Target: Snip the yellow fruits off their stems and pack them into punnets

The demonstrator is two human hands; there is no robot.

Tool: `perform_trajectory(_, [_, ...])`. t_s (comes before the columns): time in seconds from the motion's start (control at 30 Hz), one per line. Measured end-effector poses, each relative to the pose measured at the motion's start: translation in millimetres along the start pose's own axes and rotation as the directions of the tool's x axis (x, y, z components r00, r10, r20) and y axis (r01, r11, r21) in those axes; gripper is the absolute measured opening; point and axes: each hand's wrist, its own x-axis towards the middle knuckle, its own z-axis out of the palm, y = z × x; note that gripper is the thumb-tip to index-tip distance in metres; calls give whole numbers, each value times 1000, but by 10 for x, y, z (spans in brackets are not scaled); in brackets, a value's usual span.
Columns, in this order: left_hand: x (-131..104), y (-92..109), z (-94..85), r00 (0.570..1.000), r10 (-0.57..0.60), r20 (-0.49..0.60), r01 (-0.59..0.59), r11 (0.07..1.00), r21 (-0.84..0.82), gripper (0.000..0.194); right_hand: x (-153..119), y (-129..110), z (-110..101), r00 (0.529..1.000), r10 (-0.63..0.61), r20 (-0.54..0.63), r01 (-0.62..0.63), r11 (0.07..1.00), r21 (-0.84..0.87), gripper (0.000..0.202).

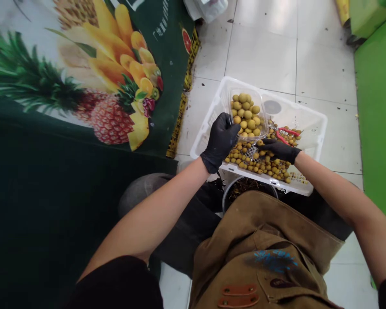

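Note:
My left hand (221,139), in a black glove, grips the near left side of a clear plastic box (264,112) filled with round yellow-brown longans (246,113). The box is held over the left part of a white plastic basket (313,128). Also gloved in black, my right hand (276,149) is low in the basket, its fingertips at a longan (260,143) just below the box. Some of its fingers are hidden among the loose longans (273,169). Beyond that hand, red-handled clippers (284,134) lie on more longans.
Under the basket's near edge stands a bucket (225,199) with brown stems. A dark green printed fruit banner (161,128) is at left, with a yellow crate edge (176,128) beside it. A bright green panel (378,107) borders the tiled floor (328,73) at right.

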Motion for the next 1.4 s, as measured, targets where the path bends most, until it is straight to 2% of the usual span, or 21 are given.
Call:
perform_trajectory(0.17, [-21, -48, -37, 999, -28, 33, 28, 1000, 13, 38, -289, 33, -462, 995, 82, -59, -59, 945, 322, 42])
perform_trajectory(0.3, [-52, -130, 18, 1000, 1, 22, -2, 997, 73, 39, -468, -186, -664, 989, 44, -142, 43, 830, 556, 49])
perform_trajectory(0.4, [-154, -212, 140, 998, -13, 60, 8, 996, 92, 37, -512, -458, -639, 976, -43, -214, 152, 835, 529, 59])
perform_trajectory(0.53, [-375, -355, 301, 987, -53, 152, 48, 998, 37, 32, -444, -683, -433, 942, -166, -290, 284, 856, 432, 61])
perform_trajectory(0.67, [-532, -462, 356, 973, -59, 223, 50, 998, 45, 26, -370, -618, -326, 946, -166, -278, 266, 889, 373, 49])
perform_trajectory(0.77, [-556, -470, 350, 971, -73, 228, 64, 997, 49, 26, -376, -498, -359, 954, -159, -254, 253, 884, 394, 46])
perform_trajectory(0.87, [-536, -432, 329, 973, -85, 214, 80, 996, 32, 28, -414, -413, -404, 949, -205, -240, 291, 861, 416, 50])
perform_trajectory(0.93, [-520, -402, 311, 973, -105, 204, 102, 994, 26, 31, -444, -385, -410, 931, -245, -271, 325, 893, 312, 44])
perform_trajectory(1.03, [-508, -369, 289, 974, -121, 191, 118, 993, 29, 32, -487, -382, -375, 872, -323, -369, 329, 943, -47, 32])
perform_trajectory(1.13, [-514, -352, 286, 977, -101, 187, 97, 995, 33, 31, -516, -414, -306, 816, -429, -387, 329, 896, -299, 41])
perform_trajectory(1.23, [-532, -335, 298, 974, -86, 208, 80, 996, 40, 32, -513, -459, -234, 798, -510, -321, 338, 820, -462, 44])
perform_trajectory(1.33, [-552, -325, 309, 971, -78, 228, 71, 997, 38, 34, -482, -497, -175, 777, -537, -328, 285, 765, -578, 31])
perform_trajectory(1.4, [-562, -331, 311, 969, -88, 232, 82, 996, 36, 35, -463, -510, -150, 743, -565, -359, 287, 753, -592, 31])
